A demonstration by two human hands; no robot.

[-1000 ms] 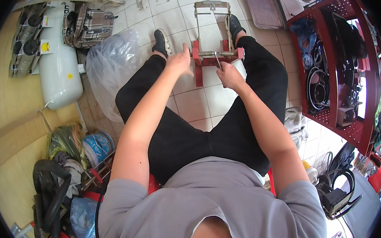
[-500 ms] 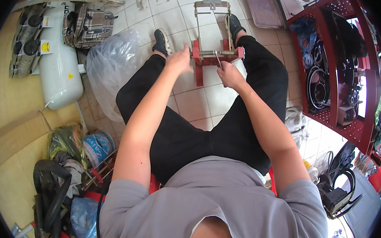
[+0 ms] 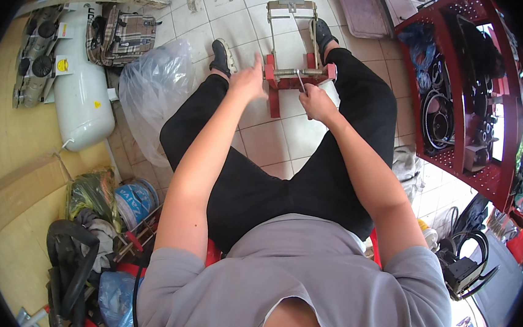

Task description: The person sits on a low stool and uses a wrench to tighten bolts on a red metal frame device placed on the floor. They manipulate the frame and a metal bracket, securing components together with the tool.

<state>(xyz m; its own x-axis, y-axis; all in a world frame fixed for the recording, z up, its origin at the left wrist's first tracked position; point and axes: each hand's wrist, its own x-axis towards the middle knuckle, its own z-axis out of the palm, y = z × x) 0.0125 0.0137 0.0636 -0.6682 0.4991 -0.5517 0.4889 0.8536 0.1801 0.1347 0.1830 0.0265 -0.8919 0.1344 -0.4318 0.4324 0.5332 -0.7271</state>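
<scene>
I sit with my legs stretched over the tiled floor (image 3: 263, 142), and the red metal frame (image 3: 292, 80) stands on it between my shins, its lighter wire upright rising toward my shoes. My left hand (image 3: 248, 81) rests against the left end of the frame's crossbar, fingers curled on it; from this height I cannot tell whether that grip is truly clamped or only pressing. My right hand (image 3: 316, 103) has its grip closed on a thin metal tool (image 3: 301, 82), whose tip meets the crossbar near its middle.

My 2 black shoes sit at either side of the frame, the left shoe (image 3: 222, 57) just beside its left post. To my left lie a crumpled clear plastic bag (image 3: 150, 90), a white tank (image 3: 79, 97) on its side and a plaid bag (image 3: 121, 32) touching the tank. A red perforated shelf rack (image 3: 458, 160) stands at my right, loaded with dark round parts. Near my left hip is a heap of hoses and a blue spool (image 3: 136, 200).
</scene>
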